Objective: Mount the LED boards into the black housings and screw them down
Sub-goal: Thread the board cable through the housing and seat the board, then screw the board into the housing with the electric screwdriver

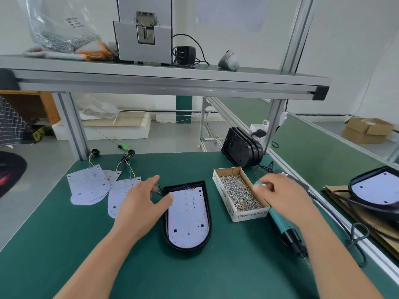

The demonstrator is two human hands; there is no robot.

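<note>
While right hand [280, 197] grips screwdriver [279, 220], housing [208, 203] holds board [187, 219].

Dark green all over the flat bench mat [129, 266], matt black on the rounded plastic housing [208, 212] and on the upright stack of like housings [241, 147], pale lilac-white on the flat LED board [187, 216], dotted in rows of red with a few orange and black spots. Same pale ground and red-orange dots on the loose LED boards [88, 186], with yellow, blue and black in their thin wires [129, 167]. Plain brown inside and white with dark lettering outside on the small cardboard box [224, 195], shiny silver on the heap of little metal screws [237, 190], teal running to a black tip on the plastic electric screwdriver [278, 219].
</note>
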